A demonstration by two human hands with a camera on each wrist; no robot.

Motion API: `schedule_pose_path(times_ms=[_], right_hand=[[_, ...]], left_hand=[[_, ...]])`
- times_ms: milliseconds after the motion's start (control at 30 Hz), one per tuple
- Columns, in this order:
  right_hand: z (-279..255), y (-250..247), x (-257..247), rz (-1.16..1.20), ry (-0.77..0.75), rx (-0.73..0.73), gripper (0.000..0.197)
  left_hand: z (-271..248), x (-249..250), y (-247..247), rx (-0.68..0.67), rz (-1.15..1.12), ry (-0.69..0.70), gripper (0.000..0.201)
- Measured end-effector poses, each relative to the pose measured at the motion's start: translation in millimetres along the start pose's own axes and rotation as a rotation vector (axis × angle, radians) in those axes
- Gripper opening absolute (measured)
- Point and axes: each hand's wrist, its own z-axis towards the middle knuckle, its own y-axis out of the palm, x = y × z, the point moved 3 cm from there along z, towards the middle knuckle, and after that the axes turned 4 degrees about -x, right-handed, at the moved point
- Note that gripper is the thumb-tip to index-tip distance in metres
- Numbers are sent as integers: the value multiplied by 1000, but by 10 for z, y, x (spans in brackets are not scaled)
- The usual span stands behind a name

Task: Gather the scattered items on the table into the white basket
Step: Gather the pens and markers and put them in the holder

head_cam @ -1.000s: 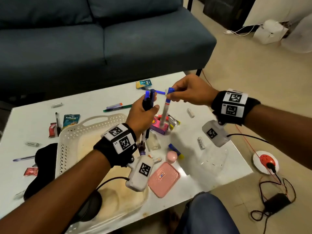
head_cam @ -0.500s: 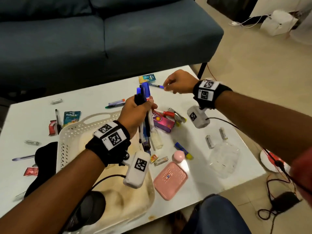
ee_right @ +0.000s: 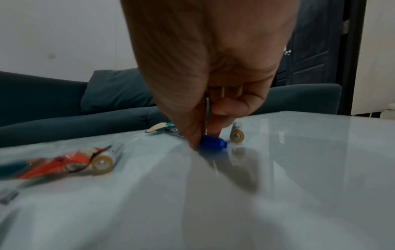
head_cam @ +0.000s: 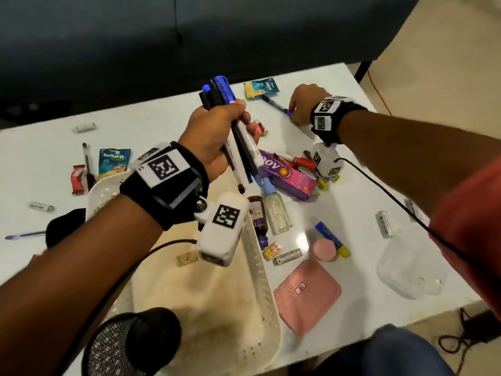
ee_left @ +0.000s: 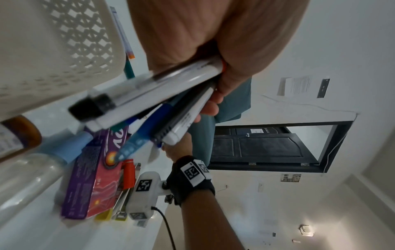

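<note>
From my end the desk (head_cam: 168, 123) is far from tidy: the basket (head_cam: 267, 302) at its near left edge has little in it that I can make out, only a dark mesh thing at its near corner, so I judge the job is early. Left outside are the purple box (head_cam: 287, 176), the pink case (head_cam: 307, 293), a clear bottle (head_cam: 278, 215), a brown bottle (head_cam: 257, 215), sachets (head_cam: 115, 160), batteries (head_cam: 384, 224) and stray pens. My left hand (head_cam: 214, 137) hangs above the basket's far rim, fingers wrapped round a bunch of pens (head_cam: 238, 142) with the tips pointing down toward the box; nothing from the bunch is in the basket yet. My right hand (head_cam: 305, 104) is at the far right of the desk, well apart from the basket, fingertips pinching the blue-capped end of a pen (head_cam: 273, 103) lying flat on the surface beside a yellow sachet (head_cam: 260, 88). In the right wrist view two batteries lie near that pinch, one either side
</note>
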Motion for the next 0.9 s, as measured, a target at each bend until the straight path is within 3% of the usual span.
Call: schedule_pose_path(times_ms=[100, 233, 333, 500, 700, 767, 833, 900], right_hand=[[-182, -59, 35, -24, 28, -46, 34], [-611, -363, 115, 57, -26, 20, 31], [-1054, -675, 31, 181, -203, -12, 19], [-1949, -1137, -532, 296, -554, -96, 15], [-2739, -1390, -1222, 229, -709, -142, 17], [-2909, -1440, -1392, 232, -737, -144, 12], [-3092, -1466, -1546, 282, -756, -121, 8], [-3255, -1465, -1685, 367, -782, -127, 21]], left_hand=[[-9, 52, -48, 36, 33, 18, 12], [-206, 161, -85, 57, 89, 67, 5], [-419, 233, -124, 38, 173, 134, 10], [-945, 281, -232, 56, 508, 316, 23], [-1820, 236, -331, -10, 867, 450, 11], [-2039, 214, -381, -39, 858, 459, 7], [-2247, 212, -484, -21, 752, 432, 14], [-2422, 223, -590, 13, 657, 406, 20]])
